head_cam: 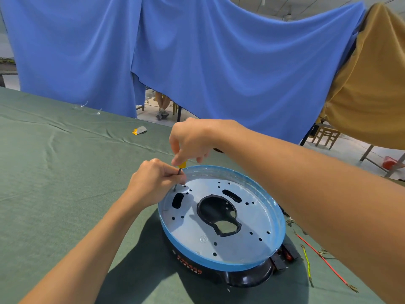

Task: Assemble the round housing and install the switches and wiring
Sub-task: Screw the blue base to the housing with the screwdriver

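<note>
From the head view, you are at the fastening step. The round housing [245,279] sits flat on the green-covered desk [54,172], just ahead of you and a little to the right. Its perforated metal plate [221,240] faces up inside a blue-filmed rim [210,263].

Your right hand [192,141] is clenched over the top of a yellow-handled screwdriver [182,165]. Your left hand [153,183] pinches the shaft low down and steadies it. The tip meets what looks like a screw [174,190] at the plate's far-left edge.

The screwdriver's long axis runs nearly upright, tip down into the plate. The handle leans slightly towards your right.

The switches and wiring look not yet installed. Two black rocker switches [285,257] lie just beside the housing's near-right edge. A red wire [324,260] and a yellow-green wire [306,264] trail on the desk next to them.

Your next move calls for:
- Keeping the shaft square over the hole.
- Pressing down while you turn.
- Easing the left-hand pinch once the thread bites, so the screw does not tip or skate across the plate.
</note>
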Tool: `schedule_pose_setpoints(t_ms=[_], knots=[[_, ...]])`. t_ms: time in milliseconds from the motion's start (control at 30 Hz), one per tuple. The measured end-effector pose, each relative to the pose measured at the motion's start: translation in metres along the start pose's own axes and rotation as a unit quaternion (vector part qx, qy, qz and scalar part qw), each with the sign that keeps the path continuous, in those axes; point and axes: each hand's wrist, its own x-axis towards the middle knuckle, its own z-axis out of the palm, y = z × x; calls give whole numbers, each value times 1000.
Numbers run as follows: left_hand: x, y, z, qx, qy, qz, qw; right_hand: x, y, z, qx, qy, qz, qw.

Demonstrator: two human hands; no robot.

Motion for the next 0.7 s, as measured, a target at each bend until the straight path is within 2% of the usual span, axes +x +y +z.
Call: schedule_pose_setpoints(t_ms=[100,167,367,433,533,700], knots=[[0,-1,1,-8,1,-7,1000,-1,0,2,-32,9,-40,999],[0,-2,1,-17,0,-10,1000,1,-1,6,-28,14,-35,999],[1,-3,4,-20,10,-12,1000,14,-9,10,12,-7,64,998],[1,-3,3,-8,9,-11,1000,15,-13,9,5,-6,73,997],[0,-1,1,-4,-6,-17,1000,9,-15,5,-14,-6,46,999],[-1,0,0,3,-2,-18,1000,-6,-9,-10,-102,15,-57,993]])
